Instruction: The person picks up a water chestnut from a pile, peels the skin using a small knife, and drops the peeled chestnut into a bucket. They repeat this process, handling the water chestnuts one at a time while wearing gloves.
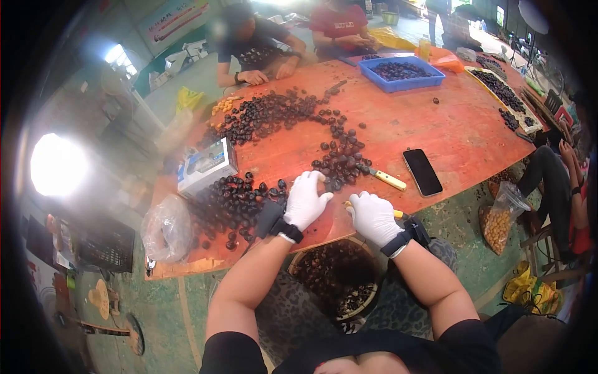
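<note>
My left hand (305, 201), in a white glove, is at the near edge of a pile of dark, glossy, chestnut-like nuts (339, 153). Its fingers curve forward at the nuts, with the thumb apart; I see nothing held. My right hand (374, 218), also gloved, is closed around a tool with a yellow handle (398, 214); its blade cannot be made out. A small yellowish bit shows at its fingertips. Beyond the hands lies a knife with a pale handle (389, 179), its blade against the nuts. More dark nuts (233, 202) are heaped to the left.
Below the red table (274, 156), a basket (372, 298) holds dark scraps. A phone (423, 171), a white box (208, 166), a plastic bag (167, 229) and a blue crate (402, 85) are on the table. Two people sit opposite; another sits at right, near a bag of yellow nuts (496, 227).
</note>
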`<action>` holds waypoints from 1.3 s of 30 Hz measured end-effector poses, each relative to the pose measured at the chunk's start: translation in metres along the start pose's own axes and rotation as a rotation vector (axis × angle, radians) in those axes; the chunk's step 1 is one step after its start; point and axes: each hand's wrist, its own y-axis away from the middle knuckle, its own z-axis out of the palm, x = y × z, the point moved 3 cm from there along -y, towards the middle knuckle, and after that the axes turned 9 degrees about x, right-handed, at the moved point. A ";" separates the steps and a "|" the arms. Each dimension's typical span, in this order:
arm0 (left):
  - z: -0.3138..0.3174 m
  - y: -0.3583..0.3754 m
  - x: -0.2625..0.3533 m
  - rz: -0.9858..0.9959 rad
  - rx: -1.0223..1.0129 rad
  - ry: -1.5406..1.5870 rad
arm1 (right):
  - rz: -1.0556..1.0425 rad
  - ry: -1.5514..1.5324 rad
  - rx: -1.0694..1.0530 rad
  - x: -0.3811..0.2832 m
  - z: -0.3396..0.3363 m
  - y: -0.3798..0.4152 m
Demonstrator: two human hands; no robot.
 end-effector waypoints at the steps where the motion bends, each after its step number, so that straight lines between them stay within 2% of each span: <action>1: 0.002 -0.003 0.006 -0.030 -0.068 -0.013 | 0.004 0.007 -0.007 0.000 0.001 0.000; 4: 0.016 -0.004 -0.006 -0.102 -0.210 -0.018 | -0.001 0.021 -0.008 -0.003 -0.001 0.000; 5: 0.016 -0.003 -0.010 -0.079 -0.178 -0.019 | 0.003 0.012 -0.007 -0.002 -0.001 0.000; 9: 0.006 0.004 -0.007 -0.244 -0.198 0.484 | 0.021 -0.014 0.010 0.001 -0.001 -0.002; 12: 0.005 0.005 -0.013 -0.189 -0.236 0.468 | 0.013 -0.035 0.040 0.001 0.000 -0.001; 13: 0.005 0.007 -0.012 -0.310 -0.246 0.585 | 0.008 -0.042 0.054 0.001 0.000 -0.001; 16: 0.006 0.014 -0.009 -0.477 -0.398 0.607 | -0.009 -0.036 0.084 -0.003 -0.006 0.001; 17: 0.006 0.016 -0.009 -0.301 -0.372 0.441 | -0.012 -0.038 0.088 -0.002 -0.006 0.001; 21: 0.010 0.019 -0.008 -0.342 -0.445 0.379 | -0.062 -0.039 0.126 -0.005 -0.006 0.001; 31: 0.007 0.017 -0.008 -0.258 -0.437 0.245 | -0.178 0.000 0.127 -0.013 0.000 0.000; 36: -0.001 0.015 -0.006 -0.354 -0.477 0.249 | -0.112 0.002 0.094 -0.005 -0.004 0.004; 39: 0.000 0.013 -0.005 -0.308 -0.464 0.186 | -0.095 -0.030 0.087 -0.015 -0.003 0.002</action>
